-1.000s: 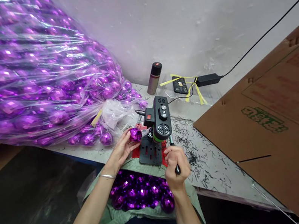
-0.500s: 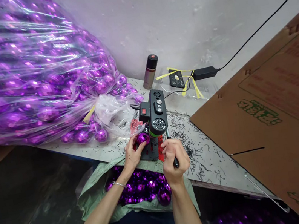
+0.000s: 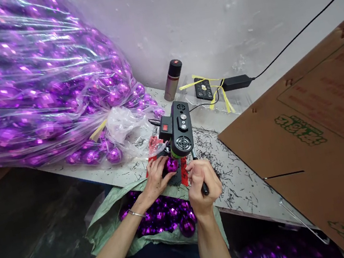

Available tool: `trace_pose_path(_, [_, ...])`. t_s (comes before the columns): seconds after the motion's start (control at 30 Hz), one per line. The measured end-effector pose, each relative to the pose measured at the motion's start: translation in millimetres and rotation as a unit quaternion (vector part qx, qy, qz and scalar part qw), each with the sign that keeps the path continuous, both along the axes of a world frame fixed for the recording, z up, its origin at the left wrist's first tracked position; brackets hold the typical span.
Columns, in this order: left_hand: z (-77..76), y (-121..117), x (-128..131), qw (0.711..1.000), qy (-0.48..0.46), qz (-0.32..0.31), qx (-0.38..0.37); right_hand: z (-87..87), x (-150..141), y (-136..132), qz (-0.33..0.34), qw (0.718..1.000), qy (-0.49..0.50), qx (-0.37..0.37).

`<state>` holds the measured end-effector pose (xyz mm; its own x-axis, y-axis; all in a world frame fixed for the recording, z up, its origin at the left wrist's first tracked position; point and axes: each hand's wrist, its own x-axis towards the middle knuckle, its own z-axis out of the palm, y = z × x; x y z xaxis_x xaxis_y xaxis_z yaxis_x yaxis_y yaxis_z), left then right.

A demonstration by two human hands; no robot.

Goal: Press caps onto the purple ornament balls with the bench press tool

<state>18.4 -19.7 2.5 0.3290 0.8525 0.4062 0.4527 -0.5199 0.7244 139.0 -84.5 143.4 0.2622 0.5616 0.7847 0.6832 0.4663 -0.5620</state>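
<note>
A shiny purple faceted ball (image 3: 171,164) sits under the front end of a black bench press machine (image 3: 181,127) with round vents and buttons. My left hand (image 3: 157,177) is closed around the ball's left side, thumb at the near edge and fingers at the far edge. My right hand (image 3: 203,181) is wrapped round the machine's lever handle (image 3: 205,188), whose black end shows below the fist. Close in front of me, an open green sack (image 3: 108,221) holds many purple balls (image 3: 163,214). The contact between ball and machine is partly hidden.
A large clear bag of purple balls (image 3: 21,92) fills the left. Behind the machine stand a spray can (image 3: 173,80), a phone (image 3: 202,89) and a black power adapter (image 3: 236,82). A cardboard box (image 3: 324,130) leans at right. Small black bits (image 3: 232,176) litter the table.
My left hand has moved the ball slightly right and nearer, under the machine's front end. My right hand keeps its grip on the lever handle, with little movement.
</note>
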Motion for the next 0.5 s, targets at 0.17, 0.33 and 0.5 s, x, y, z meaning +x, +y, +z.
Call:
trace_pose_path(0.17, [-4.4,6.4,-0.2,0.998,-0.05,-0.006,-0.049,-4.1,0.8,-0.8,0.009,1.0,-0.014,0.018])
trace_pose_path(0.33, [-6.7,5.9,-1.5,0.995,-0.07,-0.023,-0.063,-24.1,-0.5,-2.0,-0.003,1.0,-0.014,0.025])
trace_pose_path(0.5, [-7.8,5.4,-0.8,0.995,-0.083,-0.025,-0.056,-56.4,-2.5,-1.9,0.0,0.999,0.007,0.035])
